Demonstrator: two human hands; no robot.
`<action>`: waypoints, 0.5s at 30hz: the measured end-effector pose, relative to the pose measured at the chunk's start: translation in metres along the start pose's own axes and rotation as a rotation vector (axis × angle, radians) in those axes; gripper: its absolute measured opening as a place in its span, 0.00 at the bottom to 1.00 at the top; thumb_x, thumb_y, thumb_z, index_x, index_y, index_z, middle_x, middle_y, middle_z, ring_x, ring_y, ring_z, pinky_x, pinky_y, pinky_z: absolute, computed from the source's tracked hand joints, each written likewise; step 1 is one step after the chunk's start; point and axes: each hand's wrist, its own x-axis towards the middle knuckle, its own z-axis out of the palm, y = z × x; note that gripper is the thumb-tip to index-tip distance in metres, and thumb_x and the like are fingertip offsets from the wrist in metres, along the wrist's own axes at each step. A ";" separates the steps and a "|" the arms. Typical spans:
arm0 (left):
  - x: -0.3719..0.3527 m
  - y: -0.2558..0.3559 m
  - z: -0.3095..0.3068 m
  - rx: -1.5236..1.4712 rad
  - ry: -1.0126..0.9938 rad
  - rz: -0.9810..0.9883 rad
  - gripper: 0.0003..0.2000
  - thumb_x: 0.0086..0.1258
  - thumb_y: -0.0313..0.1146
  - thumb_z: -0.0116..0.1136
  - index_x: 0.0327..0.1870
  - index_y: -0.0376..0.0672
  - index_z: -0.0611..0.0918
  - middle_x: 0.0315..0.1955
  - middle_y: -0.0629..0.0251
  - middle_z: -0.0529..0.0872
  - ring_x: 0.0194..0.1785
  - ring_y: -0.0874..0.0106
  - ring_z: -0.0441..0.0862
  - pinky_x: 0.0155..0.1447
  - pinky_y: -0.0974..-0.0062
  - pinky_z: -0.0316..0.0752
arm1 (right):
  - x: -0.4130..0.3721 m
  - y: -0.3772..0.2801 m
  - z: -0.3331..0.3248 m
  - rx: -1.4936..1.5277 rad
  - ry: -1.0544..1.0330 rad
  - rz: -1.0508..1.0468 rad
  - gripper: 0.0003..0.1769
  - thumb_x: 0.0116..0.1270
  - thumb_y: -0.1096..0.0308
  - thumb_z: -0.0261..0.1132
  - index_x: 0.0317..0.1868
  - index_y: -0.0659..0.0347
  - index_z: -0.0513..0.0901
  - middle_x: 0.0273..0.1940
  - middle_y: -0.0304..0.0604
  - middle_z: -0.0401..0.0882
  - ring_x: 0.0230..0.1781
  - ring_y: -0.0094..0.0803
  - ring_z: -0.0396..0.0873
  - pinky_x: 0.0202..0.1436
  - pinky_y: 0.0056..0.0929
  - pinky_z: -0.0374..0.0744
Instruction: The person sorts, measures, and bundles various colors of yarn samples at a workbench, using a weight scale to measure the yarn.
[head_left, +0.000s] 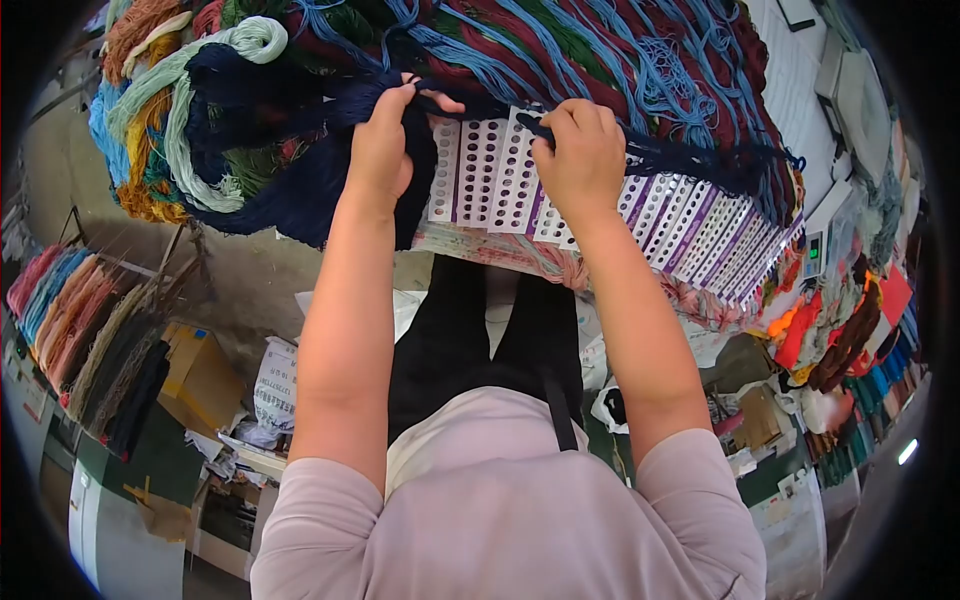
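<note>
My left hand (pixel 385 140) is closed on a bunch of navy yarn (pixel 335 175), some of its fingers reaching past the strands. A hank of the same yarn hangs down beside the wrist. To the right, my right hand (pixel 583 160) has its fingers curled round a navy strand, which trails on toward the right side of the table. Beneath both hands lie white and purple cards (pixel 500 180) with rows of dark round dots. Skeins of blue yarn (pixel 660 75), mixed with maroon and green, cover the table beyond my hands.
Pale green yarn (pixel 185 110) and ochre skeins lie at the left end of the table. A rack of hanging yarn (pixel 85 320) stands at lower left near a cardboard box (pixel 200 375). A scale with a lit display (pixel 815 252) sits at right.
</note>
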 end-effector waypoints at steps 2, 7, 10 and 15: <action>-0.003 -0.003 0.005 -0.030 -0.083 -0.052 0.10 0.73 0.33 0.43 0.45 0.39 0.75 0.34 0.52 0.86 0.42 0.62 0.84 0.53 0.67 0.77 | 0.001 0.000 -0.005 0.049 0.056 -0.081 0.11 0.48 0.74 0.65 0.34 0.61 0.76 0.34 0.43 0.78 0.43 0.43 0.76 0.46 0.41 0.71; -0.012 -0.013 0.028 -0.073 -0.356 -0.063 0.10 0.67 0.20 0.46 0.47 0.41 0.71 0.49 0.47 0.83 0.37 0.65 0.86 0.45 0.74 0.80 | -0.003 -0.004 -0.021 0.361 -0.109 0.090 0.24 0.52 0.75 0.63 0.52 0.60 0.70 0.36 0.46 0.79 0.38 0.49 0.79 0.45 0.44 0.75; -0.001 -0.032 0.039 0.163 -0.542 0.012 0.17 0.61 0.14 0.51 0.50 0.42 0.70 0.44 0.57 0.83 0.43 0.70 0.83 0.45 0.77 0.77 | -0.001 -0.006 -0.024 0.707 -0.066 0.181 0.25 0.53 0.81 0.59 0.55 0.59 0.71 0.38 0.47 0.79 0.41 0.42 0.82 0.44 0.34 0.79; 0.000 -0.036 0.043 0.848 -0.454 0.373 0.31 0.57 0.16 0.57 0.65 0.43 0.68 0.35 0.70 0.79 0.38 0.78 0.77 0.45 0.79 0.73 | 0.003 0.006 0.001 0.693 -0.006 0.175 0.18 0.52 0.80 0.61 0.46 0.62 0.78 0.42 0.47 0.79 0.42 0.42 0.82 0.45 0.34 0.79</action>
